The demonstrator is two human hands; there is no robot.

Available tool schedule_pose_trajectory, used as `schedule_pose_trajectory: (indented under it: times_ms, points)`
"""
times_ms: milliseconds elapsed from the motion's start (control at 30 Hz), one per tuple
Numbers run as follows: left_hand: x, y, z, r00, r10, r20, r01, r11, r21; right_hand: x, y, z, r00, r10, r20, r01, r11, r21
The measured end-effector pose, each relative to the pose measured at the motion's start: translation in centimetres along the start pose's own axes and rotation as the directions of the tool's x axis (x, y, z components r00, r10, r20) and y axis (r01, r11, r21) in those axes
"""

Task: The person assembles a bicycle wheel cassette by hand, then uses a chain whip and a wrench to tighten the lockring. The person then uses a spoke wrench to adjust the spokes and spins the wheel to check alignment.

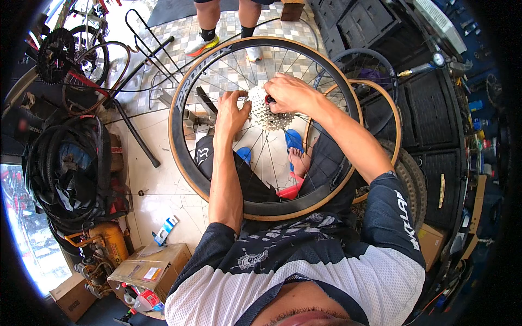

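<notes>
The silver cassette (266,108) sits at the hub of a deep-rimmed bicycle wheel (190,81) held upright over the person's lap. The left hand (231,114) grips the cassette's left edge, fingers curled onto the sprockets. The right hand (293,93) closes its fingers on a red-tipped tool (269,99) at the cassette's centre. Bracing the sprockets firmly while turning squarely would keep the tool seated. A second wheel (389,108) leans right of the cassette.

A pale tiled floor (163,179) carried everything. Left of the gripping hands lay a black stand (136,103); lower left sat cardboard boxes (152,269) and an orange compressor (106,242).
</notes>
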State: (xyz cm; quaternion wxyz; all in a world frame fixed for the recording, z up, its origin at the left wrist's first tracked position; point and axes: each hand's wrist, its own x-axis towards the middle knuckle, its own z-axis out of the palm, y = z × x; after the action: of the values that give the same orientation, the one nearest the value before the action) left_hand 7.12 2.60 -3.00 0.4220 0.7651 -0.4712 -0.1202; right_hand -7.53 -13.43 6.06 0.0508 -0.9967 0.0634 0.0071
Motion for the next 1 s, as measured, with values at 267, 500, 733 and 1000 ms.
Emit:
schedule_pose_trajectory:
  times_ms: [267,500,733,1000]
  points:
    - [0.3,-0.2,0.2,0.999,0.050,-0.017,-0.051,0.999,-0.016,0.1,-0.9,0.1,0.997,0.046,0.054,-0.046,0.999,0.007]
    - [0.1,-1.2,-0.1,0.998,-0.039,0.048,0.038,0.999,0.015,1.4,1.4,3.0,0.995,-0.100,0.019,0.096,0.985,0.143]
    - [1.4,-1.7,1.8,0.992,0.078,0.102,-0.073,0.996,-0.046,0.5,1.1,4.3,0.991,0.061,-0.120,-0.056,0.997,0.050]
    - [1.0,-2.0,1.1,0.990,0.103,0.097,-0.105,0.994,0.019,1.0,-1.6,4.5,0.930,0.354,-0.093,-0.333,0.923,0.192]
